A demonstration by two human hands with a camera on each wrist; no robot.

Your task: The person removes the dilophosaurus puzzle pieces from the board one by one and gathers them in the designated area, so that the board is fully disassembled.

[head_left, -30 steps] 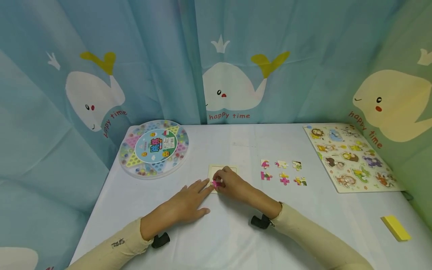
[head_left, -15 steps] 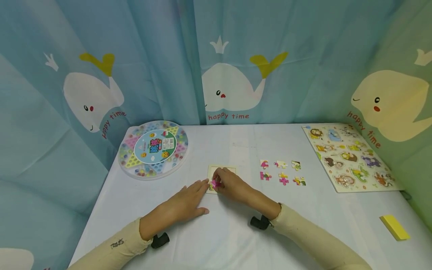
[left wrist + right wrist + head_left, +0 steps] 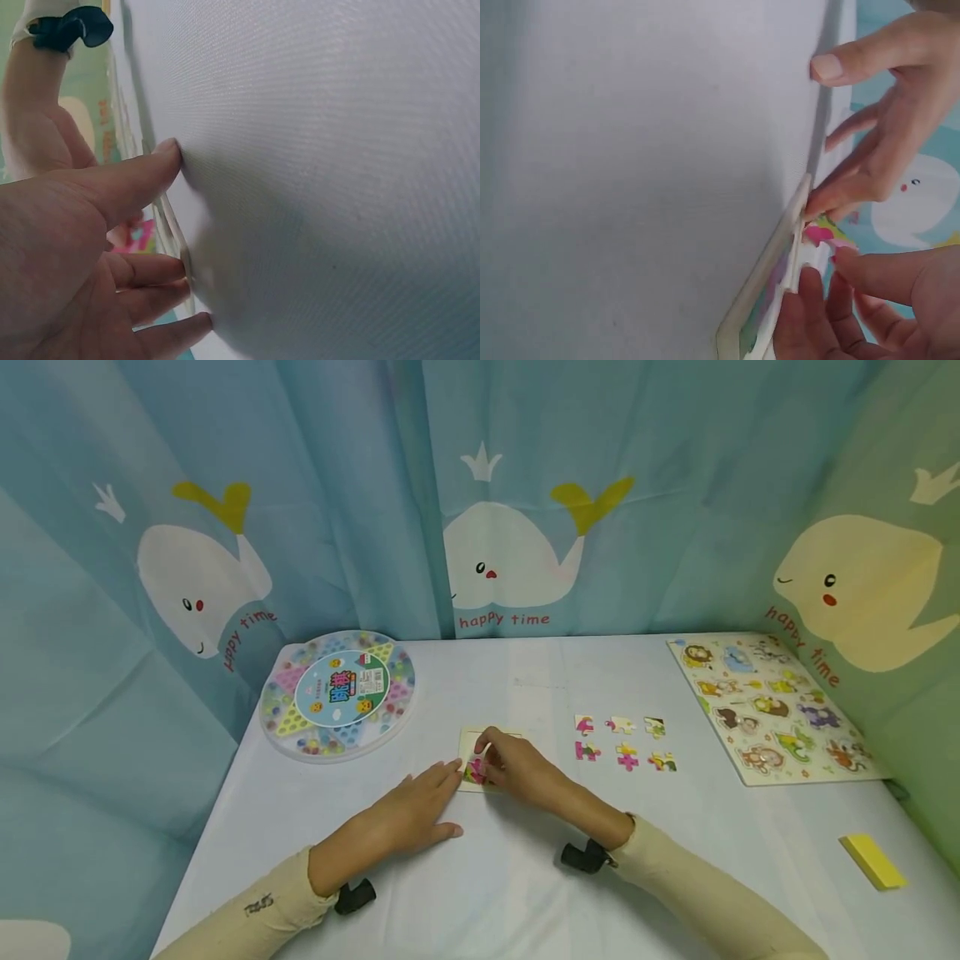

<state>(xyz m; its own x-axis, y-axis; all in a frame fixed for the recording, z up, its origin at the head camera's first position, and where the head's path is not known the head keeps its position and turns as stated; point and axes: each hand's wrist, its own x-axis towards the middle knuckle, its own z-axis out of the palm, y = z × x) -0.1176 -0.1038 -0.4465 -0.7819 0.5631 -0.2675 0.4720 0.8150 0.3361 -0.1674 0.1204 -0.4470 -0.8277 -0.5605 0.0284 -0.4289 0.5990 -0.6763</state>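
In the head view, a small square puzzle frame [image 3: 468, 740] with a pale rim lies at mid-table. My right hand [image 3: 521, 770] reaches over it from the right. Its thumb and fingers pinch a pink and green jigsaw piece [image 3: 826, 232], which stands tilted over the frame's lower left part. My left hand [image 3: 408, 810] lies with fingers extended, fingertips at the frame's left edge and thumb spread on the table. The left wrist view shows the left fingers [image 3: 154, 296] along the rim. My right hand partly hides the frame's inside.
Several loose jigsaw pieces [image 3: 626, 757] lie in two rows to the right. A round marble board game [image 3: 337, 693] sits back left, an animal picture board [image 3: 776, 710] back right. A yellow block [image 3: 872, 862] rests near the right edge. Whale-print curtains [image 3: 510, 556] hang behind the table.
My right fingers have shifted slightly on the frame, and more of the pink and green piece shows at its lower left. The left hand stays at the edge.
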